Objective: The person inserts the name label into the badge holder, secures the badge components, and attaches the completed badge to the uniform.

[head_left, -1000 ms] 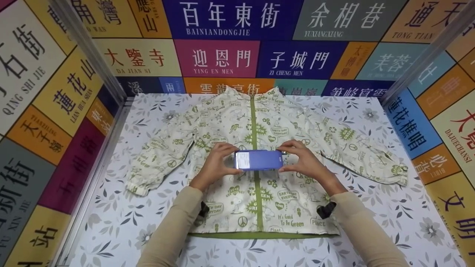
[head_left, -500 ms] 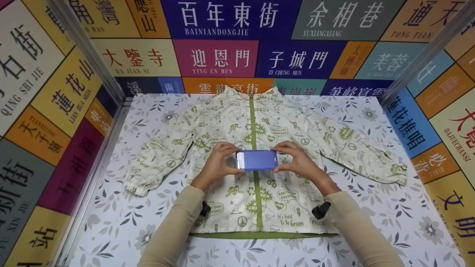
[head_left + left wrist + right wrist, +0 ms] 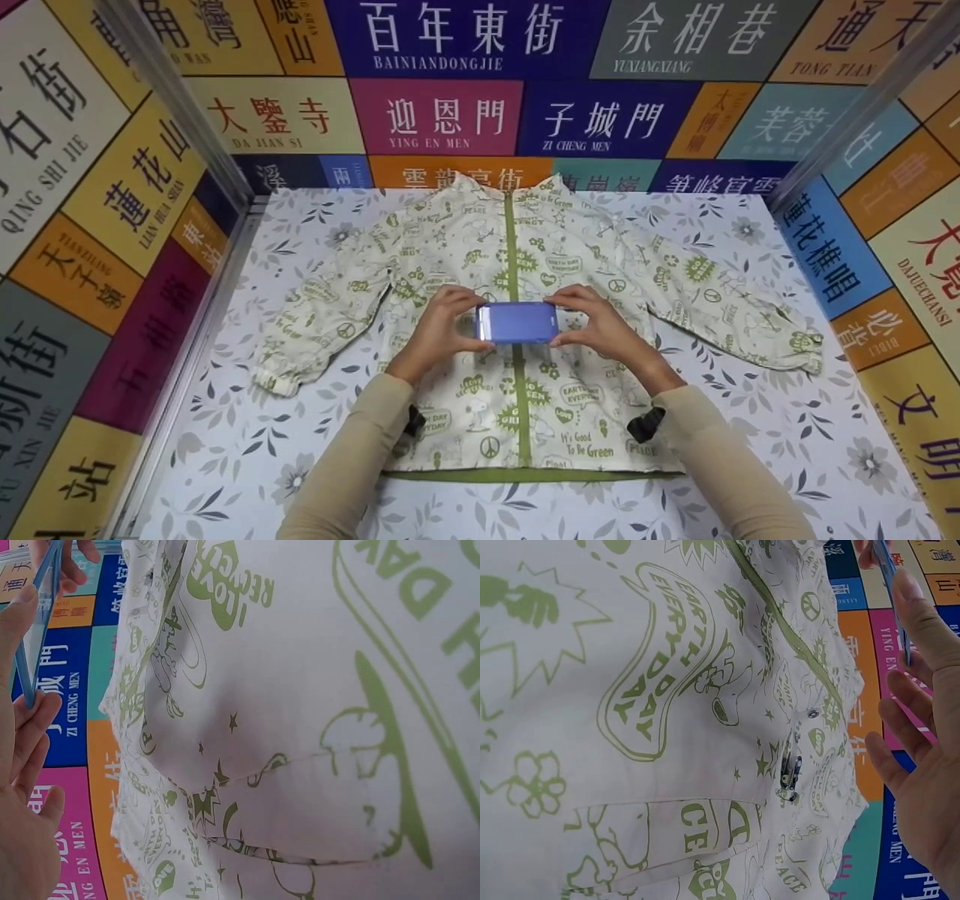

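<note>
A smartphone [image 3: 517,322] with a blue-violet face is held sideways above the jacket, between both hands in the head view. My left hand [image 3: 439,330] pinches its left end between thumb and fingers. At its right end, my right hand [image 3: 607,330] has the same kind of pinch. The jacket [image 3: 465,251], off-white with green print and a green zip strip, lies spread face up under the hands, sleeves out to both sides. Seen edge-on, the phone [image 3: 34,645] is a thin blue frame in the left wrist view and a blue edge [image 3: 894,604] in the right.
The jacket lies on a table [image 3: 247,457] covered in white cloth with grey leaves and flowers. Colourful panels printed with Chinese characters form a back wall [image 3: 442,116], a left wall [image 3: 112,187] and a right wall [image 3: 892,225]. Each wrist wears a black band.
The right hand and the phone's right end have shifted slightly left. The phone's pale left area has narrowed to a strip, and the rest looks blue-violet. The jacket lies unmoved.
</note>
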A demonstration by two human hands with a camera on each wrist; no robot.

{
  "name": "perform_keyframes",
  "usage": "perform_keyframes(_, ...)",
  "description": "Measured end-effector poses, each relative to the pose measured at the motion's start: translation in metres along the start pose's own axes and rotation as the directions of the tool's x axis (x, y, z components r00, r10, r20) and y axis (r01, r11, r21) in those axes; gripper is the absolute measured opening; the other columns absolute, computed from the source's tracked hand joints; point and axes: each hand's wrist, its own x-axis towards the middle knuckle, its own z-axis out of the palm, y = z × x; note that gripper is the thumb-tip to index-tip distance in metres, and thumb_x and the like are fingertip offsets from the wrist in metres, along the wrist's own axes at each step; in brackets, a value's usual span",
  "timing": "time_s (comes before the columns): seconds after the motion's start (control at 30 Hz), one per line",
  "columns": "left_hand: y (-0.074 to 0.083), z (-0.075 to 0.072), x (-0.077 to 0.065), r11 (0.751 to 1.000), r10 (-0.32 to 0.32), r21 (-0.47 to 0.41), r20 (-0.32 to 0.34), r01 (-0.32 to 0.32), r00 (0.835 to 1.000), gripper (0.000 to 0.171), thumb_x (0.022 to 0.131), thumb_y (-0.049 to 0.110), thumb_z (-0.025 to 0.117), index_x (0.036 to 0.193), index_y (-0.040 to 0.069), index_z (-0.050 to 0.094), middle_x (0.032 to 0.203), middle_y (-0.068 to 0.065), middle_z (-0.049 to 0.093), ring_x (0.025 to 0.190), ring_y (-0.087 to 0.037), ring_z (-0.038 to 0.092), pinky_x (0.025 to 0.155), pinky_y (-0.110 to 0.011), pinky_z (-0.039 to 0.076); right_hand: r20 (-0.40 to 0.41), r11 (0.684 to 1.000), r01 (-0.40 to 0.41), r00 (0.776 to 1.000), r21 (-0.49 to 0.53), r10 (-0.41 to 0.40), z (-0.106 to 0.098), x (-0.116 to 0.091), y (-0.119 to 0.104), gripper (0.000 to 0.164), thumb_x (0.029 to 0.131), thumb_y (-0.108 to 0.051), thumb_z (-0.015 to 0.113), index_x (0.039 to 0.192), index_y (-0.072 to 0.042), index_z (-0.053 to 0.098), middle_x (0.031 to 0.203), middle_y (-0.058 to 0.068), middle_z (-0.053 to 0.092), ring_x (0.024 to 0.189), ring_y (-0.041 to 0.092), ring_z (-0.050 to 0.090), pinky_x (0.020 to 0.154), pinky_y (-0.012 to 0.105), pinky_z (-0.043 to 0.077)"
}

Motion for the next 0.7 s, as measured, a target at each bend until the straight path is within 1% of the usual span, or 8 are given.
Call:
perform_keyframes(0.17,0.0,-0.0002,0.0006,1.0,0.013,0.02,-0.003,-0.012,1.0,0.075,0.059,0.034,0.095,0.124,0.01,0.068,0.125,-0.008,0.067,0.124,-0.026,0.052,0.11,-0.047,0.044,-0.014,1.0,0.019,1.0,0.008,-0.018,0.0011,0.0015,-0.0021,0.068,0.07,-0.025,0.087,0.134,-0.018,0.062,0.134,0.005,0.055,0.128,0.027,0.046,0.105,0.06,0.044)
perform_keyframes(0.3,0.0006,-0.0005,0.0006,0.999,0.032,0.022,-0.005,-0.032,0.999,0.075,0.058,0.035,0.095,0.123,0.009,0.068,0.124,-0.008,0.067,0.123,-0.027,0.053,0.109,-0.047,0.045,-0.017,1.0,0.006,1.0,0.022,-0.006,0.0017,0.0018,-0.0039,0.068,0.07,-0.025,0.086,0.134,-0.019,0.062,0.133,0.004,0.056,0.128,0.026,0.047,0.108,0.056,0.044)
perform_keyframes(0.43,0.0011,-0.0009,0.0012,0.999,0.041,0.019,-0.001,-0.041,0.999,0.075,0.059,0.035,0.095,0.123,0.007,0.068,0.125,-0.009,0.067,0.123,-0.027,0.053,0.108,-0.047,0.046,-0.017,0.999,-0.007,1.0,0.038,0.007,0.003,0.0026,-0.0052,0.07,0.07,-0.024,0.087,0.135,-0.017,0.062,0.132,0.003,0.057,0.129,0.026,0.047,0.111,0.052,0.043)
perform_keyframes(0.57,0.0015,-0.0007,0.0019,0.999,0.04,0.009,-0.002,-0.04,0.999,0.075,0.059,0.034,0.095,0.123,0.006,0.068,0.124,-0.009,0.067,0.122,-0.028,0.052,0.108,-0.048,0.046,-0.017,0.999,0.001,1.0,0.052,0.0,0.0054,0.0036,-0.0048,0.069,0.071,-0.016,0.086,0.135,-0.011,0.061,0.132,0.005,0.057,0.129,0.028,0.048,0.111,0.054,0.043)
perform_keyframes(0.7,0.0025,-0.0008,0.0026,1.0,0.026,-0.004,0.002,-0.026,1.0,0.075,0.059,0.033,0.095,0.123,0.005,0.068,0.124,-0.01,0.067,0.122,-0.028,0.052,0.108,-0.048,0.045,-0.019,0.999,0.0,1.0,0.053,0.001,0.0076,0.004,-0.0059,0.069,0.072,-0.01,0.085,0.136,-0.007,0.059,0.134,0.011,0.056,0.13,0.032,0.047,0.111,0.057,0.042)
